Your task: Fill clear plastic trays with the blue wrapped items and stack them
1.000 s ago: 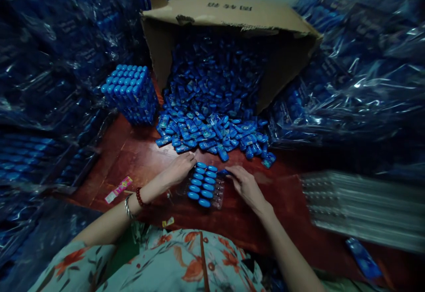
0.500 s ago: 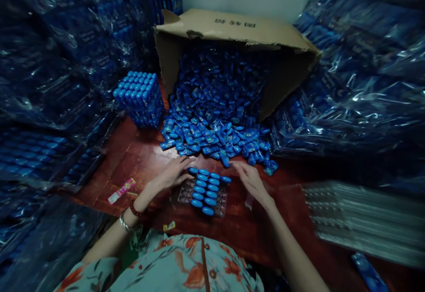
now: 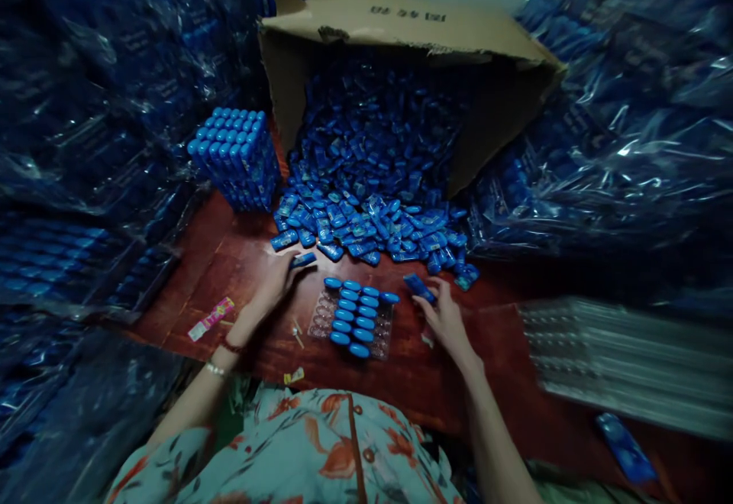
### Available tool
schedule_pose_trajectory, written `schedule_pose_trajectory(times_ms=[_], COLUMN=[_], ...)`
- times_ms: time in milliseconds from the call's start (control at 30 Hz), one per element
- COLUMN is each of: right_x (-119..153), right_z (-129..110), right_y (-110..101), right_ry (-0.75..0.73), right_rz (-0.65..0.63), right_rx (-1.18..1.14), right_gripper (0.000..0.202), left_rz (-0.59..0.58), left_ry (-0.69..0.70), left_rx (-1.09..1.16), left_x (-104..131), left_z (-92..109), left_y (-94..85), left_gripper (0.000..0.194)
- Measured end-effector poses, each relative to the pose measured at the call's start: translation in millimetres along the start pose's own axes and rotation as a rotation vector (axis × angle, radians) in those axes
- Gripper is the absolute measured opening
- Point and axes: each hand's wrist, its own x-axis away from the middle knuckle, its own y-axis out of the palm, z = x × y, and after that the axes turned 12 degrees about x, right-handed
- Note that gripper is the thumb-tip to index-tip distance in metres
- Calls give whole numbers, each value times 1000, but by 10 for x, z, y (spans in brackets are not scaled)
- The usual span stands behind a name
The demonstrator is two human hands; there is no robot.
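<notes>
My left hand (image 3: 278, 279) is closed on a small blue pack (image 3: 303, 260), left of the clear tray and just in front of the loose pile. My right hand (image 3: 445, 313) grips another blue pack (image 3: 418, 287) between thumb and fingers, to the right of the tray. Between the hands lies the clear plastic tray (image 3: 382, 346), with blue packs standing in two middle columns (image 3: 344, 315) and one more at each side of the top row. Behind it, a heap of blue packs (image 3: 366, 221) spills out of a cardboard box (image 3: 412, 23).
A block of stacked blue packs (image 3: 234, 156) stands at the back left. Stacked clear trays (image 3: 624, 359) lie at the right, near a single blue item (image 3: 625, 447). Plastic-wrapped blue stacks (image 3: 641, 137) rise on both sides. A pink wrapper (image 3: 211, 319) lies at the left.
My left hand has moved back from the tray's top left corner and now holds a pack. My right hand has drawn a pack away from the heap's front edge.
</notes>
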Motion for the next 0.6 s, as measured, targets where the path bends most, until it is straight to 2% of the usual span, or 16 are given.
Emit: schedule_pose_trajectory(times_ms=[100, 200, 300, 400, 500, 600], right_x=[336, 485, 475, 432, 408, 366], right_z=[30, -101, -235, -290, -321, -406], right_y=[-198, -177, 26, 180, 135, -22], right_ry=[51, -68, -173, -301, -451, -531], right_rz=[-84, -55, 53, 118, 36, -110], right_rx=[-54, -17, 28, 144, 318, 503], right_gripper=[41, 32, 26, 23, 27, 39], left_rz=[56, 6, -37, -10, -13, -124], left_ry=[-142, -129, 6, 109, 172, 225], left_rx=[97, 136, 151, 121, 54, -71], left_x=[351, 563, 588, 537, 512, 488], left_z=[47, 190, 313, 348, 344, 380], left_y=[-199, -249, -122, 62, 169, 174], left_gripper=[28, 23, 19, 26, 27, 24])
